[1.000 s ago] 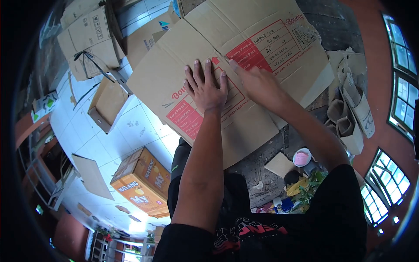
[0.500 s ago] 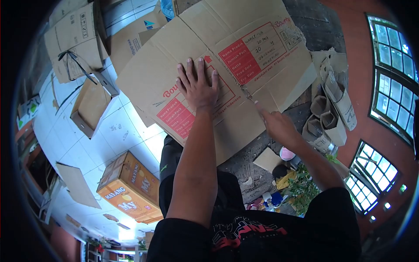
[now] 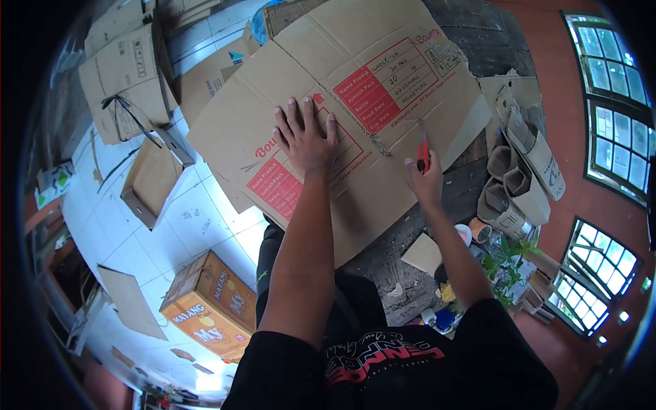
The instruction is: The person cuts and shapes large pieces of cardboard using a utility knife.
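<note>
A large flattened cardboard sheet (image 3: pixel 372 208) with red printed labels lies across the dark wooden tabletop (image 3: pixel 383 247). My left hand (image 3: pixel 306 140) rests flat on it, fingers spread, beside the lower label. In my right hand (image 3: pixel 428 181) is a red-handled utility knife (image 3: pixel 424 154), its blade pointing away from me. The knife is over the right part of the sheet, right of a ragged slit (image 3: pixel 380 145) along the crease between the two labels.
Folded cardboard pieces (image 3: pixel 523 171) stand to the right of the sheet. A small cardboard square (image 3: pixel 422 254) and a leafy plant (image 3: pixel 506 263) are near my right arm. On the tiled floor at left are an orange carton (image 3: pixel 208 304) and an open cardboard tray (image 3: pixel 152 174).
My right hand has lifted from the slit and moved up and slightly right, bringing the red knife into plain view. My left hand stays on the cardboard. The view has shifted slightly.
</note>
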Motion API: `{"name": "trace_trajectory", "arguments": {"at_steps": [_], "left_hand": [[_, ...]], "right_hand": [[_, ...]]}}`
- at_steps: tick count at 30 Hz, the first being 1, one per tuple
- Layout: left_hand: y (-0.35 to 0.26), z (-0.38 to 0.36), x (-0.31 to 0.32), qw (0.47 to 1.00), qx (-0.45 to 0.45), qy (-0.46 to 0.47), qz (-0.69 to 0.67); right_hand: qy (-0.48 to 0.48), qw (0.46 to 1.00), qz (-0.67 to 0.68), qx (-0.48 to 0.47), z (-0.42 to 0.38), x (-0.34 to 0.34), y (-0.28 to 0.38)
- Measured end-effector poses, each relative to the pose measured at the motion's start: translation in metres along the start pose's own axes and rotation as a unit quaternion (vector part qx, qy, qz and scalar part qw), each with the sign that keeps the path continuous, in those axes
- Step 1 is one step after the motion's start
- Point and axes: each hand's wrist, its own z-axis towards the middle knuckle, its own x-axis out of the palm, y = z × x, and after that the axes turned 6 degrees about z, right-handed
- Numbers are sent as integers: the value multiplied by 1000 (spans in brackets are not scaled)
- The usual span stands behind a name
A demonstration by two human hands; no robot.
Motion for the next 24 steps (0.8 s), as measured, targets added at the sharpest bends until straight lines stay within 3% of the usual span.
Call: {"name": "trace_trajectory", "arguments": {"at_steps": [2,6,9,12,15,18,21,24], "left_hand": [[0,0,0,1000,2,3,8],[-1,-2,-5,1000,17,3,7],[2,-2,-6,999,48,13,2],[6,-6,-20,993,90,72,20],[9,-23,-26,978,132,157,31],[-11,-56,-26,965,106,236,39],[-24,-74,-17,965,77,250,9],[-26,-72,-18,962,69,263,15]], "right_hand": [[-109,993,50,-19,9,16,-53],[-227,973,23,-11,-4,17,-55],[-203,976,78,-8,-4,9,-54],[-256,963,83,2,-5,12,-58],[-210,962,174,31,-2,25,-85],[-134,912,380,79,-24,16,-54],[-134,926,348,57,-20,25,-67],[-204,947,247,10,-13,26,-89]]}}
